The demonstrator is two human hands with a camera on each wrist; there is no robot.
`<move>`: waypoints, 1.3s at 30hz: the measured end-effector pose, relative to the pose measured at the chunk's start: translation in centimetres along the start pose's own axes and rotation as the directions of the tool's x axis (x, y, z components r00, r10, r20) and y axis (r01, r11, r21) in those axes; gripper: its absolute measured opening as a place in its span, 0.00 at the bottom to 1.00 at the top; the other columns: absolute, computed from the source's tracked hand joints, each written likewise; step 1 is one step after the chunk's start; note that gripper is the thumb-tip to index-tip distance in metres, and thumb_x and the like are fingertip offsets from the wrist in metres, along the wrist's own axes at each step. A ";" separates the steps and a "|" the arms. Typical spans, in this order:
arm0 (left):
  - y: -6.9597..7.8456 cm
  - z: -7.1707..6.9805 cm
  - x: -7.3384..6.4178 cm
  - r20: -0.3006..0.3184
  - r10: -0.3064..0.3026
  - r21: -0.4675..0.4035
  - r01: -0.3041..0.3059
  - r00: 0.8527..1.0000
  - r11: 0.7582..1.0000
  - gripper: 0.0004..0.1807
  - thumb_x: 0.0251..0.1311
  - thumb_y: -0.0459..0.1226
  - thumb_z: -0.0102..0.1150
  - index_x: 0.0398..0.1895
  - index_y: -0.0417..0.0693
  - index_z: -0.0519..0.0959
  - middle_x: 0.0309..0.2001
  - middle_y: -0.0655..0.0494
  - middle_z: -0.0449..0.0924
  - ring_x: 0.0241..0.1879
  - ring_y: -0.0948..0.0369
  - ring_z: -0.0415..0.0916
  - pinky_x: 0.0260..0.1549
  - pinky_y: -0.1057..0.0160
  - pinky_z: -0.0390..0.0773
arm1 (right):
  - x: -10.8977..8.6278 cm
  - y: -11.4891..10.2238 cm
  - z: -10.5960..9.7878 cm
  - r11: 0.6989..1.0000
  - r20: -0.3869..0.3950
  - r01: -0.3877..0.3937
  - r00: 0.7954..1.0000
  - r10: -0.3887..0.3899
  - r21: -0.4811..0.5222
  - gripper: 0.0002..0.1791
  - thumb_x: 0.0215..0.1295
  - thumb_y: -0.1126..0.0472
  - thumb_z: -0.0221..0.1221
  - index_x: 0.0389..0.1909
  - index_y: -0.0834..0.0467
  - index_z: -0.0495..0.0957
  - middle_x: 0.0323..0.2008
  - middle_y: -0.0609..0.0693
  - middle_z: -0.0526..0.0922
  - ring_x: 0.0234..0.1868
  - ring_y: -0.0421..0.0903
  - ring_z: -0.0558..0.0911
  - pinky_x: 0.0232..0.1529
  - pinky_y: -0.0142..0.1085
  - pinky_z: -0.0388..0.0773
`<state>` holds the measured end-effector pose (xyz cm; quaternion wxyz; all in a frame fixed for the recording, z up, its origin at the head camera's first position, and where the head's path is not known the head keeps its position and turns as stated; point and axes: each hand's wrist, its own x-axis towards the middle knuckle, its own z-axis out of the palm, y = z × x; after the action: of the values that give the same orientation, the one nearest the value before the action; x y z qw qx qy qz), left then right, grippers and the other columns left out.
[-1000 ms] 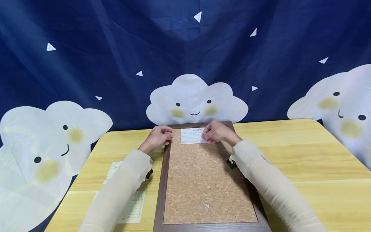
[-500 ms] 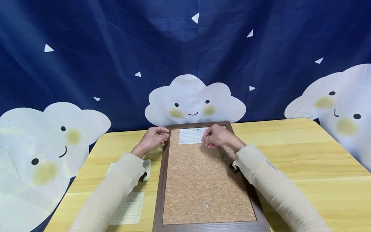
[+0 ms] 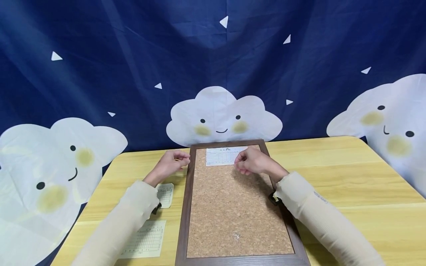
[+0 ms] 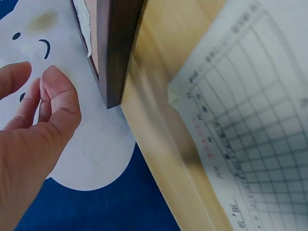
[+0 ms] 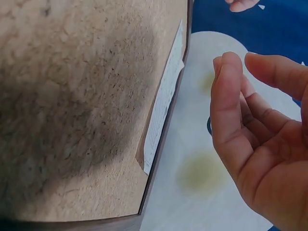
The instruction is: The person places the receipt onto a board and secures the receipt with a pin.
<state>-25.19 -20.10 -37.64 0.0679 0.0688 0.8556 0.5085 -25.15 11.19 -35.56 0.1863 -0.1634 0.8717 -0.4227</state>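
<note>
Paper (image 3: 217,157) on corkboard (image 3: 236,210) — fingers (image 5: 226,103) near

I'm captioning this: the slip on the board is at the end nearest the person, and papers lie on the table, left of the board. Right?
Not quite: the head view shows the slip at the far end of the board. The papers do lie on the table, left of it.

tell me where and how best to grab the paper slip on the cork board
Probably pinch the paper slip by its right end, coming from the right, over both faces. In the right wrist view that end seems lifted off the cork board, leaving an edge to pinch; the right hand is nearest it.
</note>
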 end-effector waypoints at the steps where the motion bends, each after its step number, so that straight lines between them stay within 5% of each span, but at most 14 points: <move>1: -0.1 -0.1 -0.1 0.001 0.003 0.004 -0.003 1.000 1.000 0.17 0.66 0.30 0.59 0.54 0.26 0.77 0.44 0.42 0.80 0.43 0.51 0.80 0.46 0.48 0.81 | -0.1 0.0 0.0 1.000 0.001 -0.001 1.000 0.001 0.001 0.05 0.68 0.71 0.56 0.37 0.67 0.81 0.25 0.53 0.81 0.25 0.42 0.80 0.30 0.36 0.82; 10: -0.9 -1.0 -1.2 0.013 0.005 0.003 -0.005 1.000 1.000 0.17 0.68 0.32 0.60 0.54 0.27 0.77 0.47 0.41 0.80 0.43 0.56 0.79 0.47 0.50 0.81 | -1.1 0.0 0.4 1.000 0.023 0.012 1.000 -0.012 0.003 0.06 0.68 0.72 0.55 0.40 0.71 0.79 0.25 0.55 0.82 0.25 0.42 0.80 0.31 0.39 0.82; 17: -1.7 -1.5 -1.8 0.003 -0.012 0.073 0.012 1.000 0.997 0.17 0.67 0.34 0.60 0.53 0.29 0.78 0.45 0.44 0.82 0.44 0.51 0.79 0.45 0.53 0.81 | -1.8 0.1 0.9 1.000 0.040 0.024 0.999 -0.023 -0.010 0.05 0.67 0.70 0.58 0.38 0.69 0.80 0.22 0.51 0.80 0.24 0.41 0.79 0.30 0.36 0.82; 23: -2.4 -2.3 -2.4 -0.005 -0.020 0.132 0.021 1.000 0.991 0.18 0.67 0.37 0.62 0.54 0.33 0.79 0.44 0.47 0.82 0.41 0.56 0.78 0.40 0.59 0.78 | -2.4 0.0 1.0 1.000 0.055 0.016 0.998 -0.017 0.008 0.05 0.67 0.73 0.56 0.39 0.69 0.79 0.24 0.52 0.80 0.26 0.42 0.79 0.30 0.36 0.81; 31: -2.9 -3.2 -3.2 0.008 -0.037 0.094 0.036 0.999 0.995 0.20 0.68 0.37 0.61 0.56 0.31 0.77 0.45 0.46 0.83 0.44 0.47 0.79 0.43 0.54 0.79 | -3.2 -0.1 1.2 0.999 0.070 0.051 0.996 -0.051 0.009 0.04 0.65 0.74 0.56 0.36 0.68 0.79 0.24 0.55 0.81 0.25 0.42 0.79 0.31 0.39 0.82; 39: -3.3 -3.9 -4.1 0.024 -0.054 0.070 0.052 0.998 0.996 0.21 0.66 0.36 0.63 0.57 0.30 0.76 0.47 0.44 0.83 0.47 0.48 0.79 0.41 0.57 0.80 | -4.1 -0.1 1.3 0.996 0.089 0.083 0.992 -0.084 0.012 0.05 0.63 0.74 0.56 0.36 0.66 0.79 0.25 0.56 0.82 0.25 0.43 0.79 0.31 0.39 0.82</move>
<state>-22.06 -25.79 -38.49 0.0901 0.0548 0.8733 0.4756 -20.93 12.02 -35.47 0.2082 -0.2177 0.8531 -0.4260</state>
